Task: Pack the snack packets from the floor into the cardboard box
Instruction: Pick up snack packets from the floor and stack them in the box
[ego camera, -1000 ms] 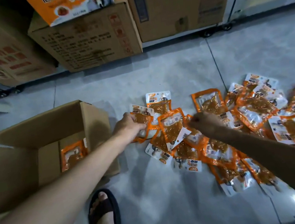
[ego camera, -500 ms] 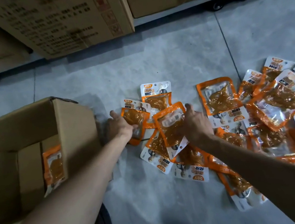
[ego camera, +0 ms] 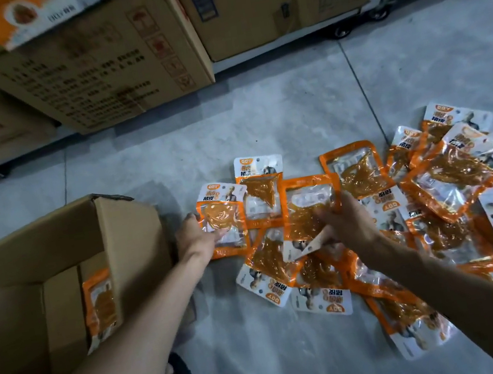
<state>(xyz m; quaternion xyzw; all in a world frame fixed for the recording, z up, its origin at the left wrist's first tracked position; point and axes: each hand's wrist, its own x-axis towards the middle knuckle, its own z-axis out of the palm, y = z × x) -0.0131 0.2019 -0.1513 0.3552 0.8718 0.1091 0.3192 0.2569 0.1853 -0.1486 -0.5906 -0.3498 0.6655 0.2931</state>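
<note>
A grey tiled floor [ego camera: 261,125] is strewn with orange snack packets [ego camera: 451,172], just right of the open cardboard box [ego camera: 130,239]. The leftmost packet [ego camera: 223,220] is pinched by the left hand [ego camera: 197,239], and the middle packet [ego camera: 309,209] is clamped in the right hand [ego camera: 347,222]. With film this slick and overlapped, a grip could be lost or neighbours dragged. "DDY", seemingly, is printed beside Chinese characters.
</note>
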